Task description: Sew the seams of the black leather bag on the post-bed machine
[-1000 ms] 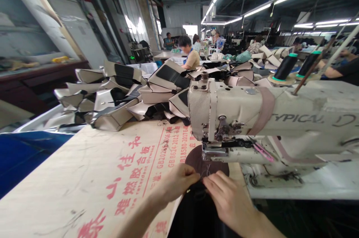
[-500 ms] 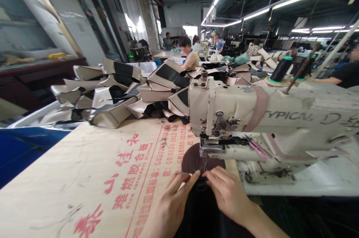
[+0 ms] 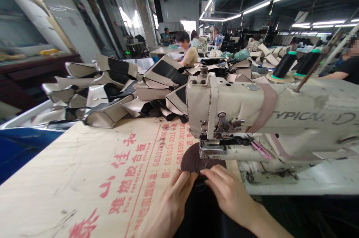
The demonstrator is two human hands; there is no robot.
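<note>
A dark brown round piece [image 3: 189, 158] lies in front of me, partly under the head of a sewing machine [image 3: 232, 110]. A few pale thread ends [image 3: 206, 164] stick up on its surface. At its near edge, my left hand [image 3: 177, 191] has its fingers curled and pinched together. My right hand [image 3: 226, 189] pinches just beside it, fingertips close to the left ones. Whatever the fingertips hold is too small or hidden to make out. Black material fills the space below and between my wrists.
Beige and black sewn pieces [image 3: 112, 107] are heaped behind the printed plywood board [image 3: 92, 163]. Pink-handled snips [image 3: 260, 148] rest on the machine. Black thread cones [image 3: 284, 65] stand behind it. A co-worker [image 3: 188, 52] sits beyond the heap; another person is at the right edge.
My left fingers have curled in more, and a small red and white thing seen at them before no longer shows. The right hand stays near the same place. The view has shifted slightly.
</note>
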